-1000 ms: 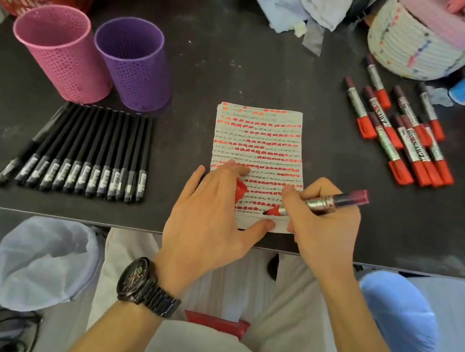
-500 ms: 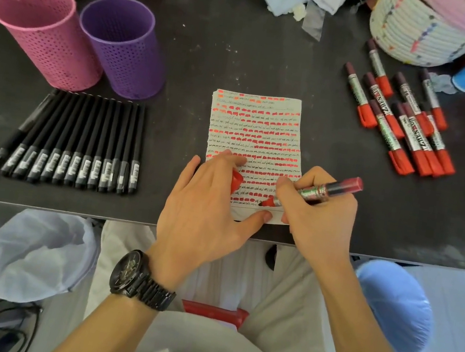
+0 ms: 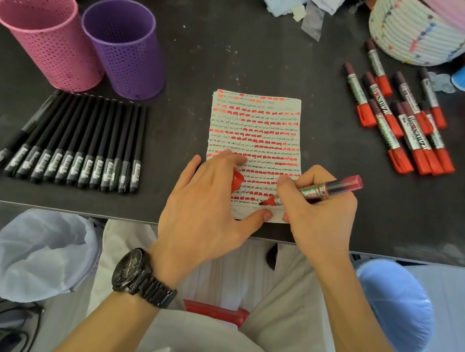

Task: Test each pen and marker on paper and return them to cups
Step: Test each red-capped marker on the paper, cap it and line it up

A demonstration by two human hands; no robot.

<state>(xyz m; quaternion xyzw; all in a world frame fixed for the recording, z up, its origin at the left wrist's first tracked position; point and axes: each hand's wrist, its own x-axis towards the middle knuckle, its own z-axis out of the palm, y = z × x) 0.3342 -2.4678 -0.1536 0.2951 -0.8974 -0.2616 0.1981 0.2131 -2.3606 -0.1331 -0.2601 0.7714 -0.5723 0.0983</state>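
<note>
I see the paper (image 3: 255,137) flat at the dark table's near edge, filled with red dashes and black scribbles, with an uncapped red marker (image 3: 314,190) touching its bottom row. At ten o'clock stand pink (image 3: 49,37) and purple (image 3: 123,49) perforated cups, with black pens (image 3: 78,142) rowed before them. At two o'clock capped red markers (image 3: 398,120) lie clustered.

left hand (image 3: 208,202) – palm down, fingers spread, thumb out to the right, watch on wrist | right hand (image 3: 315,211) – closed in writing grip, fingers pinched, knuckles up, near edge
</note>
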